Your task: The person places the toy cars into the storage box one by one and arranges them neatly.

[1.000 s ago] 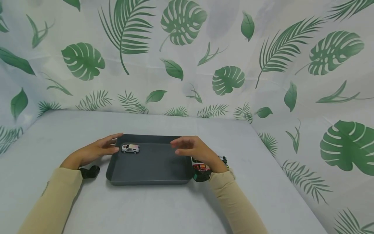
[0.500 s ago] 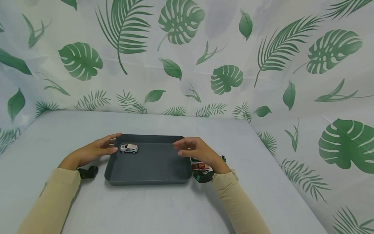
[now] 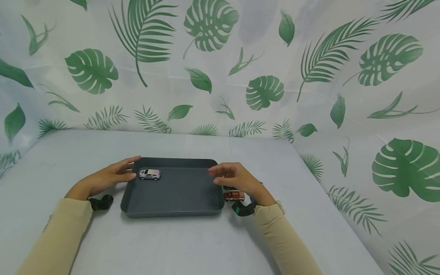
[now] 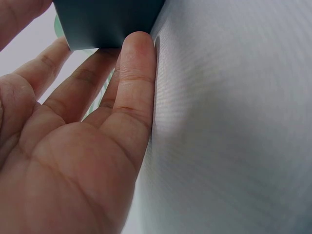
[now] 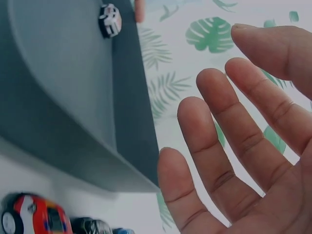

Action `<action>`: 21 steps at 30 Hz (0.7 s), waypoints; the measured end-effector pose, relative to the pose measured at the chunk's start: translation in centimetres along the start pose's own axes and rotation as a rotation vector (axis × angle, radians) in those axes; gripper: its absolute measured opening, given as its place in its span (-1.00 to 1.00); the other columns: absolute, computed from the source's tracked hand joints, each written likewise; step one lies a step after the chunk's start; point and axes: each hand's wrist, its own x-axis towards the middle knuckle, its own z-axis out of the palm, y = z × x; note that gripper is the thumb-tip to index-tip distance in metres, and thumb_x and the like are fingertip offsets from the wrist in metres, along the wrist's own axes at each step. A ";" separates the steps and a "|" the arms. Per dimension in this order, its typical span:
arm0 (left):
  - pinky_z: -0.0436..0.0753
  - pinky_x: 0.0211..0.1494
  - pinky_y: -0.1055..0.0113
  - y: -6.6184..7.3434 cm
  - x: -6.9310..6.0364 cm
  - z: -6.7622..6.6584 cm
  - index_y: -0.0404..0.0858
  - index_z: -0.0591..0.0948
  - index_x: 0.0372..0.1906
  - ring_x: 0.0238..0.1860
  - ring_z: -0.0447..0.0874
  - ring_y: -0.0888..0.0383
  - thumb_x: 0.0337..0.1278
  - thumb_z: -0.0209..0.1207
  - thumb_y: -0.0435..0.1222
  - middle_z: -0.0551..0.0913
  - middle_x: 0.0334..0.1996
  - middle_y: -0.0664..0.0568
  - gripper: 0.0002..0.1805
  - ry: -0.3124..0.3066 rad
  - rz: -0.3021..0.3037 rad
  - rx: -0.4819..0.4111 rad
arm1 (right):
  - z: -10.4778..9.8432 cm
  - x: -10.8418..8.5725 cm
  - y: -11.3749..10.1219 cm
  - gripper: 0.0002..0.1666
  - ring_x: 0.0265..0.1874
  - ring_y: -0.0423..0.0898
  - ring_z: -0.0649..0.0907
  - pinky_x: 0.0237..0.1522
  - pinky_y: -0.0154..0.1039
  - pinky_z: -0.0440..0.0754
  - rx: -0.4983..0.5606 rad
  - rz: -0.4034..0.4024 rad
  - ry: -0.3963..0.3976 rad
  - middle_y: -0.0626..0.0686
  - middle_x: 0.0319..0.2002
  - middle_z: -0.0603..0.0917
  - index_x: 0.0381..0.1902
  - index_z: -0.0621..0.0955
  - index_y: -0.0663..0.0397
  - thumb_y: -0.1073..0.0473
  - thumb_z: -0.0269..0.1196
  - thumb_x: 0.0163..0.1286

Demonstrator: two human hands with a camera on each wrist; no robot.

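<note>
A dark grey rectangular tray (image 3: 178, 198) lies on the white table. Inside it, near the left wall, stands a white toy car (image 3: 150, 174) with dark windows. My left hand (image 3: 108, 177) rests at the tray's left side, its extended fingers (image 4: 138, 63) against the outer wall in the left wrist view. Over the right rim hovers my right hand (image 3: 238, 179), fingers (image 5: 201, 131) spread and loosely bent, holding nothing. Just right of the tray, a red toy car (image 3: 234, 196) sits partly beneath that hand; the right wrist view also shows a dark car (image 5: 90, 225).
A blue object (image 5: 123, 230), cut off by the frame, sits past the dark car. A white cloth backdrop (image 3: 220, 91) with green leaves rises behind the table (image 3: 165, 244) and along its right side. Each wrist wears a black device (image 3: 101, 202).
My right hand has drifted slightly right, away from the tray's middle, and shows more of the red toy car. My left hand, the tray and the white toy car keep their places.
</note>
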 end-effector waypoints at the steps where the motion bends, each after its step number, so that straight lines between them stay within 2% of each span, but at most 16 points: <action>1: 0.07 0.54 -0.58 0.0 0.0 0.0 -0.22 -0.09 0.79 0.65 -0.18 -0.61 0.64 0.19 -0.10 -0.14 0.67 -0.58 -0.06 0.001 0.001 0.003 | -0.1 -0.2 0.0 -0.50 0.06 0.00 0.76 0.07 -0.22 0.74 -0.004 0.003 0.004 0.25 0.21 0.74 0.34 0.61 0.45 0.34 0.35 0.51; 7: 0.08 0.53 -0.59 0.2 0.0 0.2 -0.22 -0.09 0.79 0.63 -0.16 -0.63 0.65 0.18 -0.10 -0.12 0.66 -0.60 -0.06 0.010 -0.003 0.014 | -0.8 -1.0 0.4 -0.50 0.04 0.00 0.75 0.06 -0.20 0.75 -0.013 0.001 0.020 0.25 0.22 0.74 0.34 0.62 0.42 0.27 0.35 0.55; 14: 0.08 0.53 -0.59 0.2 -0.2 0.1 -0.23 -0.10 0.79 0.63 -0.16 -0.63 0.65 0.18 -0.10 -0.12 0.66 -0.61 -0.06 0.008 -0.004 0.014 | -1.3 -1.7 0.7 -0.50 0.14 0.18 0.75 0.20 -0.06 0.73 -0.018 0.003 0.031 0.39 0.24 0.70 0.36 0.61 0.42 0.23 0.31 0.59; 21: 0.07 0.53 -0.60 0.2 0.0 0.1 -0.23 -0.11 0.79 0.63 -0.16 -0.64 0.65 0.19 -0.10 -0.13 0.66 -0.62 -0.05 0.004 -0.005 0.009 | -2.0 -2.4 1.1 -0.54 0.22 0.42 0.68 0.17 -0.20 0.72 -0.037 -0.013 0.058 0.39 0.22 0.71 0.34 0.62 0.43 0.27 0.30 0.60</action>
